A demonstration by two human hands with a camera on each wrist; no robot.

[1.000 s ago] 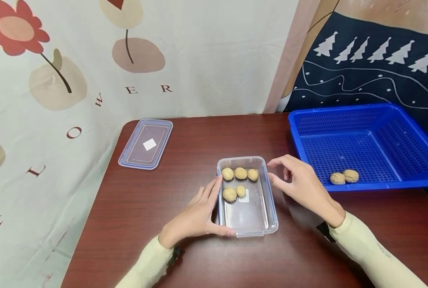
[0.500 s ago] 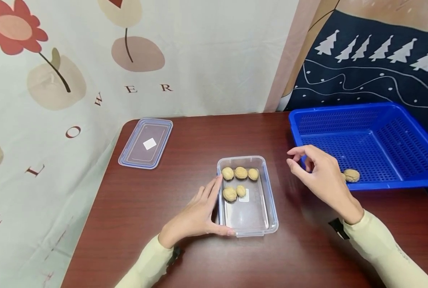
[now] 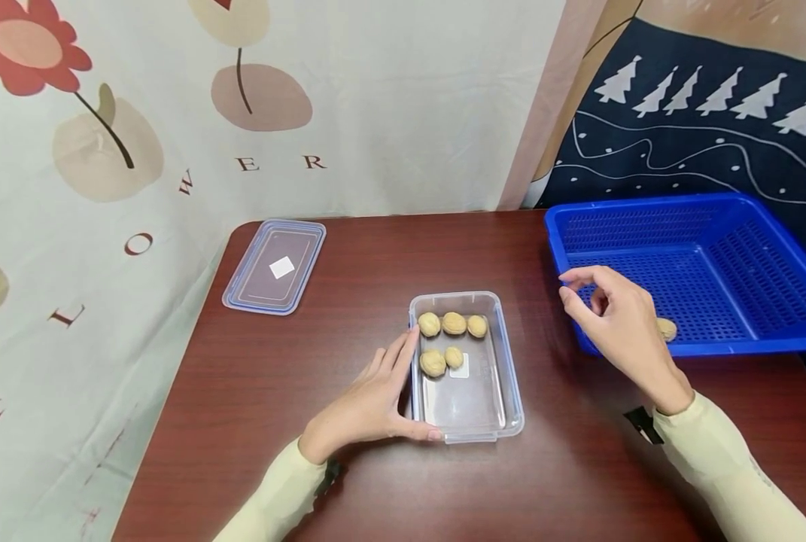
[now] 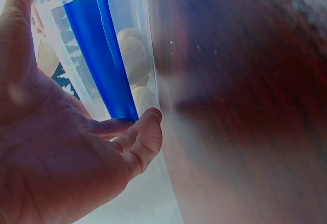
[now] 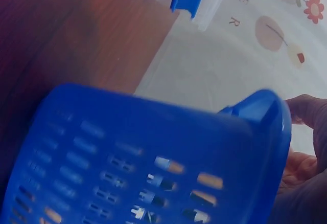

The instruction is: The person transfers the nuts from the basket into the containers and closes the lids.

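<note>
My left hand [image 3: 367,410] lies along the left side of a clear plastic food container [image 3: 466,403], its thumb at the front edge. Inside the container are several walnuts [image 3: 454,324], a row of three at the back and two in front of them. In the left wrist view, fingers [image 4: 148,134] touch the container wall beside a blue clip [image 4: 99,55]. My right hand [image 3: 619,320] hovers over the left side of a blue plastic basket [image 3: 748,348], thumb and index finger slightly apart with nothing between them. Part of one walnut [image 3: 667,329] shows behind it in the basket.
The container's lid [image 3: 270,290] lies flat at the table's back left. A printed cloth [image 3: 403,113] hangs behind the table [image 3: 375,256], with a dark tree-patterned one [image 3: 687,143] at the right. The basket's perforated wall [image 5: 138,147] fills much of the right wrist view.
My right hand has moved right, from beside the container to over the basket's left rim, and now hides one of the two walnuts there. The left hand has stayed at the container.
</note>
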